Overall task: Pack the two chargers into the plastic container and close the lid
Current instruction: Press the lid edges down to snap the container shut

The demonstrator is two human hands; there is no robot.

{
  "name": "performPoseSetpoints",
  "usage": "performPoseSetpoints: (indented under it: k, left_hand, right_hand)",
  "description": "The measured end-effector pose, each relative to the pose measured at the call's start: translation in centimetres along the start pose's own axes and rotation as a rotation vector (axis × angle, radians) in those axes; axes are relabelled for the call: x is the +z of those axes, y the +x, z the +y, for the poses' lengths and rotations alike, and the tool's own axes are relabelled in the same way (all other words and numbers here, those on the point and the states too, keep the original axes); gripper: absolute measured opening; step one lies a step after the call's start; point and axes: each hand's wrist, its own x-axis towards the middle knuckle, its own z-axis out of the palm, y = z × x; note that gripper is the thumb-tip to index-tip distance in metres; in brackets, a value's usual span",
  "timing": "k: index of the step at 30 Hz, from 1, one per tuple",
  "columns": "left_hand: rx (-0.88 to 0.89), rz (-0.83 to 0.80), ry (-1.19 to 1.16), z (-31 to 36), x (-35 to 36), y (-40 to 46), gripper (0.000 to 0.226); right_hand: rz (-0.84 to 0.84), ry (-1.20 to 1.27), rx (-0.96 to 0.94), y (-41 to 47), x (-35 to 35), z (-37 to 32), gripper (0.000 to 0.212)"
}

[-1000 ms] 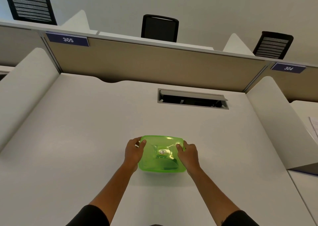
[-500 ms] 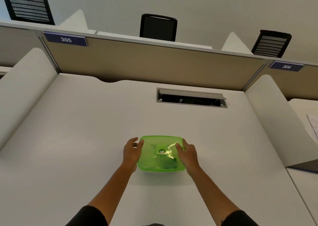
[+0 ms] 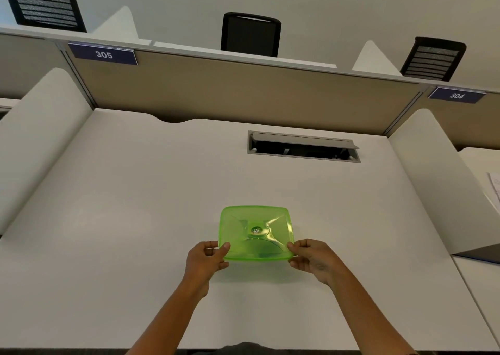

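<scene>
Head view shows the green plastic container (image 3: 257, 233) with its lid (image 3: 238, 219) on, resting on the white desk (image 3: 135, 219). Left hand (image 3: 206, 260) pinches its near left corner and right hand (image 3: 313, 260) pinches its near right corner; the container sits between them, just beyond the fingertips.

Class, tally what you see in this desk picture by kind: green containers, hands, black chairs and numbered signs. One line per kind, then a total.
Green container: 1
Hands, left and right: 2
Black chairs: 3
Numbered signs, 305 and 304: 2
Total: 8
</scene>
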Motion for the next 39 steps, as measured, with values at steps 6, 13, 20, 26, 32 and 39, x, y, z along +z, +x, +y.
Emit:
performPoseSetpoints:
  k: [6, 13, 20, 26, 32, 39]
  left_hand:
    - [0.035, 0.047, 0.051, 0.1, 0.3, 0.3, 0.039]
    - [0.047, 0.063, 0.066, 0.3, 0.7, -0.1, 0.037]
    - [0.050, 0.069, 0.099, 0.4, 1.0, -0.3, 0.039]
    - [0.044, 0.066, 0.106, 0.5, 1.4, -0.6, 0.040]
    - [0.037, 0.066, 0.094, 0.5, 1.5, -0.9, 0.039]
    - [0.025, 0.077, 0.057, 0.4, 1.8, -1.3, 0.038]
  right_hand:
    - [0.005, 0.045, -0.016, 0.0, 0.4, 0.1, 0.034]
    - [0.018, 0.075, -0.011, -0.1, 0.7, 0.2, 0.027]
    - [0.038, 0.110, 0.002, -0.5, 1.2, 0.0, 0.025]
    - [0.065, 0.119, 0.003, -0.5, 1.4, -0.1, 0.024]
    - [0.061, 0.132, 0.014, -0.5, 1.5, -0.1, 0.019]
    - [0.069, 0.122, 0.014, -0.5, 1.5, -0.3, 0.018]
